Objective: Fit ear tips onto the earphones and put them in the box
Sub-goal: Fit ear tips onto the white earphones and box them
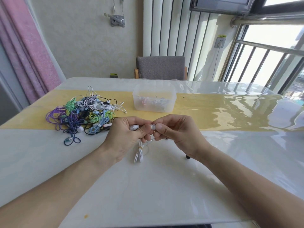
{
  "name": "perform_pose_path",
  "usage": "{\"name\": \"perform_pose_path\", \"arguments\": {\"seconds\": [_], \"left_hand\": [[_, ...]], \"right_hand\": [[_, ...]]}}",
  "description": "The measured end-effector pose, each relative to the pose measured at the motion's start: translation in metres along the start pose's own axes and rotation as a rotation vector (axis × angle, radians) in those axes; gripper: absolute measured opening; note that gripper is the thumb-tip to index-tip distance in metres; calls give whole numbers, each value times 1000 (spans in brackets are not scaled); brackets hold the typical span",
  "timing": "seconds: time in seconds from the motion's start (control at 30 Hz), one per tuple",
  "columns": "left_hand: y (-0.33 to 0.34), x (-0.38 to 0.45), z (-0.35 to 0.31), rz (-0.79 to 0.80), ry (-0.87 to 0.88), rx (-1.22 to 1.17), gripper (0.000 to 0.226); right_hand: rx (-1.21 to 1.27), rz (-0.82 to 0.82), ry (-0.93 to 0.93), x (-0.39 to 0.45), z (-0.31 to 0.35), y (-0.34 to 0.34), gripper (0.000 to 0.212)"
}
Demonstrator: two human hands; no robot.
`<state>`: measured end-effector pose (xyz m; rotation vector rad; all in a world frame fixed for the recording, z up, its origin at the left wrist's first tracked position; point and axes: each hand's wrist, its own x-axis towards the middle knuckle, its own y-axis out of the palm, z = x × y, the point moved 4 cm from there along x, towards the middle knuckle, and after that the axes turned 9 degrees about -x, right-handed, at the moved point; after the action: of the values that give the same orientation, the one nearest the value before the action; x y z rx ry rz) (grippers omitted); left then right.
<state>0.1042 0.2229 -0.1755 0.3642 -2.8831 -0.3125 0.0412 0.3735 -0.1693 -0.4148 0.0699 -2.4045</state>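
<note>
A: White earbud (pixel 134 127) location?

B: Left hand (pixel 126 135) grips it, fingers curled round the body; its rounded end projects to the left of the fingers.

A: Right hand (pixel 172 130)?

B: Thumb and forefinger pinch a second white earbud (pixel 153 126), held just beside the left fingertips. Whether a tip is seated on it cannot be told.

A: Cable (pixel 139 153)?

B: White, bundled and bound with a thin band. It hangs below both hands, lower end touching the surface (pixel 164 186).

A: Box (pixel 154 100)?

B: Translucent plastic, open top, standing on the yellow strip (pixel 205 112) beyond the hands and well apart from them. Small items lie inside; the detail is too blurred to identify.

A: Remaining stock?

B: Tangled earphones (pixel 83 111) in purple, green, blue, black and white lie in a pile left of the box, near the left hand. One small dark item (pixel 188 156) lies on the surface beside the right wrist.

A: Beyond the surface?

B: Grey chair (pixel 160 67), against the far edge.
</note>
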Motion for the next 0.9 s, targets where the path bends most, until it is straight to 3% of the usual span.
{"name": "perform_pose_path", "arguments": {"seconds": [0.17, 0.4, 0.43, 0.5, 0.6, 0.73, 0.9], "left_hand": [[1, -1, -2, -1, 20, 43, 6], [3, -4, 3, 69, -267, -181, 18], [3, -4, 3, 82, -257, -167, 18], [3, -5, 1, 106, -210, -96, 14], [3, -5, -3, 103, -33, 138, 13], [4, -5, -8, 48, 144, 265, 17], [3, -5, -13, 7, 241, 243, 6]], "right_hand": [[7, -6, 4, -1, 0, 1, 15], [-254, -60, -120, -5, 17, -3, 6], [-247, -60, -92, -5, 17, -3, 5], [-149, -61, 41, -6, 15, -6, 26], [7, -19, 242, -8, 10, -8, 39], [270, -25, 429, -10, -1, -1, 31], [554, 23, 541, -11, -4, 11, 18]]}}
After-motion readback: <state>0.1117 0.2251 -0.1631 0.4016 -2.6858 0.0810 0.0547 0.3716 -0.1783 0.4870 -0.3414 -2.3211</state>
